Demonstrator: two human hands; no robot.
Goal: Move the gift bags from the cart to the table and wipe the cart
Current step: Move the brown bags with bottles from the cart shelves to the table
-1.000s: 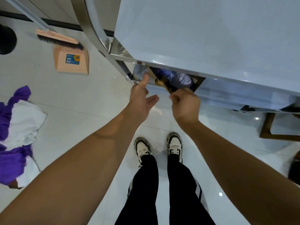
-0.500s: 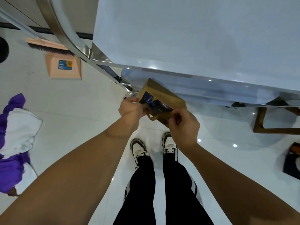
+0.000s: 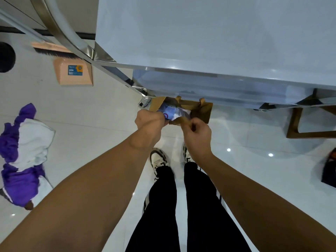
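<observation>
Kraft-brown paper gift bag (image 3: 201,110), brown handles; contents blue-white, red ring mark. Pale grey-blue glossy cart top (image 3: 209,37), chrome frame. Peach plastic dustpan (image 3: 72,74), blue label. Purple-white cloth heap (image 3: 23,153). Glossy white tile floor (image 3: 91,115). Black trousers (image 3: 181,215); white-black sneakers (image 3: 159,160).

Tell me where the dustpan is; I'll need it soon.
In the head view, the peach dustpan lies on the white floor at upper left, just left of the cart's steel frame, with the broom above it.
</observation>
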